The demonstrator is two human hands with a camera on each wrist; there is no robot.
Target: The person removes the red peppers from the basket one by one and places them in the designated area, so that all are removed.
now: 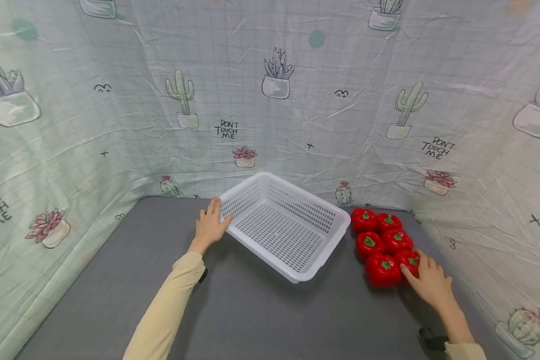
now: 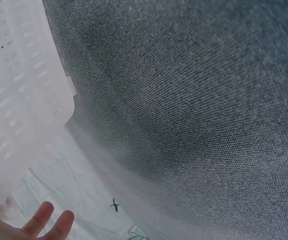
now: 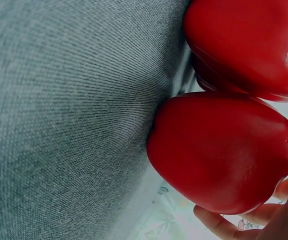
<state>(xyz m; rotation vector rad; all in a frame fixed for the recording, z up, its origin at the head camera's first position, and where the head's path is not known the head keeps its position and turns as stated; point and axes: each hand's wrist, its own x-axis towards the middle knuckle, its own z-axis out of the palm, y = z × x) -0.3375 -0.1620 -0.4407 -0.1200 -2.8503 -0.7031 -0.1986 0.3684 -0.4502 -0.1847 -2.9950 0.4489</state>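
Note:
In the head view, a white perforated plastic basket (image 1: 257, 248) stands at an angle in the middle of the table, with nothing in it. My left hand (image 1: 210, 224) rests against its left corner, thumb by the rim; two of its fingers (image 2: 59, 227) look straight in the left wrist view. Several glossy red bell peppers with green stems sit clustered right of the basket. My right hand (image 1: 432, 281) grips the nearest right bell pepper (image 3: 224, 150), thumb on one side and fingers round the other. Another bell pepper (image 1: 382, 270) lies right beside it.
A dark grey cloth covers the table (image 1: 252, 320). A pale curtain (image 1: 297, 120) printed with cacti closes off the back and both sides. The right side of the curtain comes close to my right hand. The farthest bell pepper (image 1: 363, 220) sits close to the basket's right corner.

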